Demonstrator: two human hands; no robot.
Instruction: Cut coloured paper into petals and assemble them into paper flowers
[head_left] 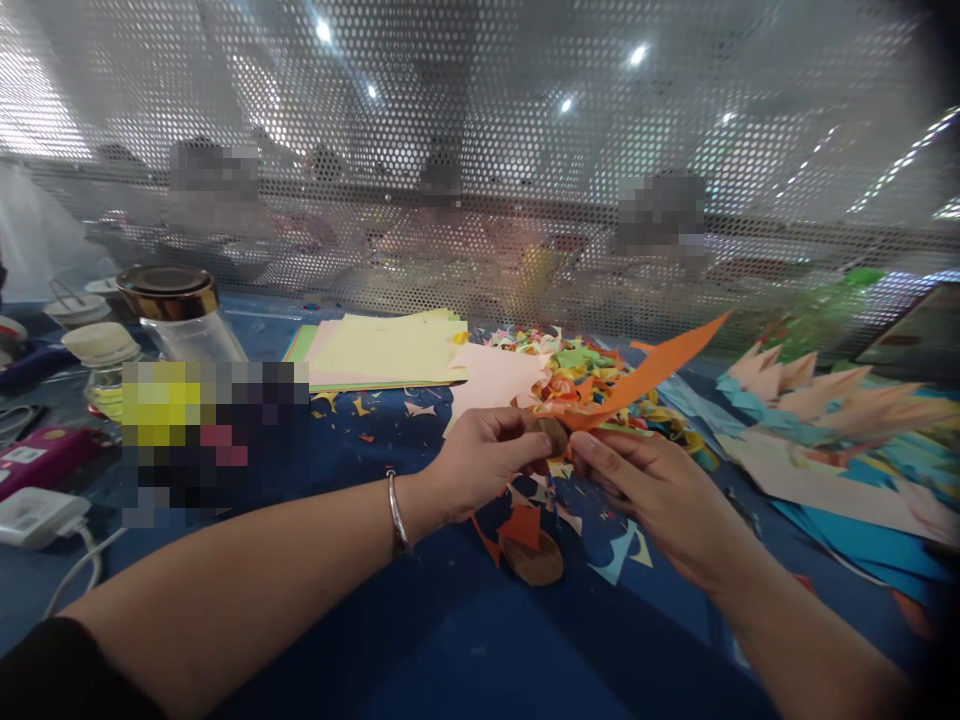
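At frame centre, left hand (480,462) and right hand (645,490) pinch a pointed orange paper strip (645,375), fingers clamped together; folding underway, firmer creasing needed.

One head-worn camera looks forward and down, close over the blue table (420,640).

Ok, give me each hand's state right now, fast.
Left hand: closed, pinching the orange paper strip together with a small brown piece.
Right hand: closed, fingers gripping the same orange paper strip from below.
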